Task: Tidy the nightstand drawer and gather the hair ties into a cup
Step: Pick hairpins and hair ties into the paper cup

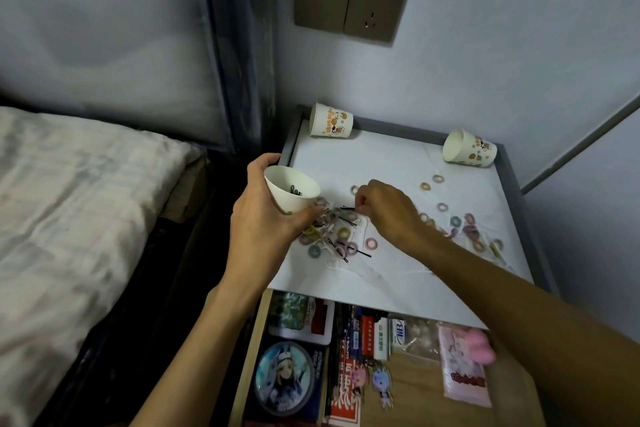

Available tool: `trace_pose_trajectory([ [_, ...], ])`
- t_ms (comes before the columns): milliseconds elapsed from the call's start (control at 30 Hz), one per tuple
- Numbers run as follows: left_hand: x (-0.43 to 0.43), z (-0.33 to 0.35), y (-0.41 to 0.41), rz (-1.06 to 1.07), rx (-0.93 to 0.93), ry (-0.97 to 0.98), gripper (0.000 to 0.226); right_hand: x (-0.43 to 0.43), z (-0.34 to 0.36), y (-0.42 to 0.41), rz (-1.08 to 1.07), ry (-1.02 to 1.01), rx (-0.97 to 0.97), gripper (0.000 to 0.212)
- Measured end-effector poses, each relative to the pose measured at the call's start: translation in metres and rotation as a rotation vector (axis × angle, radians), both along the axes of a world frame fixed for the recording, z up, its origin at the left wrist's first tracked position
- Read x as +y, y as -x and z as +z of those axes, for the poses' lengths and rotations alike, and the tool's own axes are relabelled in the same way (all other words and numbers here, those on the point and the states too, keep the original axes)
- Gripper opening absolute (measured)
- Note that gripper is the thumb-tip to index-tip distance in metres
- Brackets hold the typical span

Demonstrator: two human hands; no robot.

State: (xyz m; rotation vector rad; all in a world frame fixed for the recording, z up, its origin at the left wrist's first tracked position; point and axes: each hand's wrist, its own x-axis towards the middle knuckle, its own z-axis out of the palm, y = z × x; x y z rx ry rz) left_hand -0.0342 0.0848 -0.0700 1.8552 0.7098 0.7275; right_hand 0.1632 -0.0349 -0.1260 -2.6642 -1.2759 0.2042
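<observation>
A: While the drawer hangs open under the nightstand, packed with cards, packets and little charms, the white-covered surface above it is where the action is. How far along do you make it?

B: Early, I'd say. Nothing in that drawer looks lined up, and the sorting up top is barely begun. Two paper cups lie tipped on their sides at the back, one in the left corner and one in the right corner, and I can't see a hair tie in either.

A: And the third cup?

B: The white cup is in the left grip, fingers wrapped round it, tilted towards the pile. There's something dark inside, either pins or print. I can't tell which.

A: So where are the hair ties?

B: On the surface, the lot of them. There's a heap just beside the cup, a second scatter towards the right edge, and strays between.

A: And the right grip?

B: Closed to a pinch, fingertips at the end of a black hairpin on top of the heap. More pins are tangled in there, so they need separating too.
</observation>
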Motion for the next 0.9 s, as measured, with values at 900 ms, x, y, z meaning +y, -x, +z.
trace_pose_trajectory([
  [900,0.009,0.003,0.005,0.031,0.024,-0.011,0.088,0.021,0.054,0.015,0.171,-0.174,0.228,0.023],
])
